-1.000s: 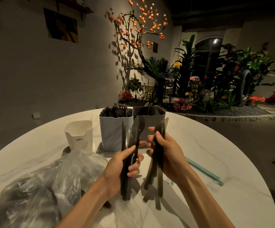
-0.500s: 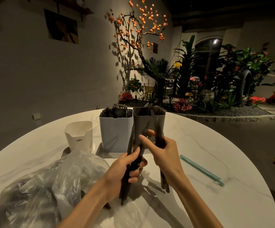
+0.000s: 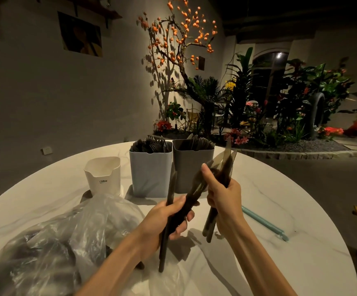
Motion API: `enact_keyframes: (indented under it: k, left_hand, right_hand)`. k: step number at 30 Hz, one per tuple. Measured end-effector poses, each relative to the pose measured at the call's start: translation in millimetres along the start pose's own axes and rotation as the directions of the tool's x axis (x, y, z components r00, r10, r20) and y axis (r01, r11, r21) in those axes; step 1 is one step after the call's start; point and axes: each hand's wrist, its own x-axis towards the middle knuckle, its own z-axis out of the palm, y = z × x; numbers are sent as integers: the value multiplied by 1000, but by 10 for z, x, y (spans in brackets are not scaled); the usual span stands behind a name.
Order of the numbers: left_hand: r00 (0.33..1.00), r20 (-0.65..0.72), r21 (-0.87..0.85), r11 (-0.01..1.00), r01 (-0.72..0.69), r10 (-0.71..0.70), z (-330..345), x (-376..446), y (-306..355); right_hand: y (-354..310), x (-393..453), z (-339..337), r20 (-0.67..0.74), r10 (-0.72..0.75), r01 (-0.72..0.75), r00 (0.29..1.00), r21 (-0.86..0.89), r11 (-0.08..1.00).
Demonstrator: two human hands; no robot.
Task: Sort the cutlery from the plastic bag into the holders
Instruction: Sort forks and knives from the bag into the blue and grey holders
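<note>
Above the surface's near edge, dark cutlery was gripped in the left hand [image 3: 169,218] and knives [image 3: 224,167] in the right hand [image 3: 224,199], sorting judged underway; dropping knives into the grey holder [image 3: 192,167] seemed next, the plastic bag [image 3: 66,238] lying near-left.

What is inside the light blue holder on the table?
The light blue holder is packed with dark cutlery, whose tops crowd above the rim. They look like forks, though dim light blurs them. The wall hides everything lower down.

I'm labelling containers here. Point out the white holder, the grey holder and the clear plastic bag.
Small white plastic holder [image 3: 106,178]: head view, front wall.
Tall grey plastic holder [image 3: 189,167]: head view, front wall.
Clear crumpled plastic bag [image 3: 66,238]: head view, upper bulge.
</note>
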Motion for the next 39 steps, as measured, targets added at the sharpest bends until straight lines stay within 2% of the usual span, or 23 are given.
enact_keyframes:
  k: [4, 7, 9, 10, 12, 16, 19, 21, 23, 28, 35, 39]
  left_hand:
    - [999, -36, 77, 997, 10, -7, -48, -12, 22]
    - [987, -159, 140, 990, 23, -1, -43, -9, -7]
    - [971, -239, 168, 984, 58, -16, -50, 10, -29]
    - [967, -253, 173, 982, 78, -32, -57, 17, -28]
    - [977, -211, 100, 993, 58, -36, -85, 23, -8]
    - [997, -78, -200, 979, -39, 23, -135, 5, 29]
    - [995, -98, -247, 968, -50, 27, -134, 20, 22]
    - [988, -150, -200, 977, -69, 39, -121, 42, 13]
    - [978, -202, -126, 988, -84, 57, -87, 47, 1]
    - [929, -324, 188, 974, -122, 179, 78, 7, -33]
    - [899, -334, 277, 941, -195, 284, 82, 20, -64]
    - [877, -306, 328, 906, -268, 370, 84, 39, -81]
  right_hand:
    - [47, -25, 28, 121, 29, -15, 992, -116, 993]
    - [-20, 7, 2, -16, -28, 28, 999, -21, 999]
    - [-83, 54, -63, -116, 12, -8, 993, 28, 1000]
    - [-96, 64, -83, -118, 43, -43, 992, 10, 999]
    - [-84, 65, -84, -22, 107, -107, 994, -18, 994]
    - [-50, -14, -21, 206, 135, -150, 969, 58, 987]
    - [-36, -75, 9, 287, 131, -172, 949, 124, 977]
    - [-25, -109, 53, 306, 131, -168, 943, 98, 981]
    - [9, -136, 101, 307, 101, -103, 946, -10, 995]
    - [123, -220, 195, 239, 9, 21, 971, -120, 993]
    - [79, -131, 142, 106, 9, 6, 994, -144, 990]
    - [35, -80, 81, 143, 16, 6, 990, -153, 988]
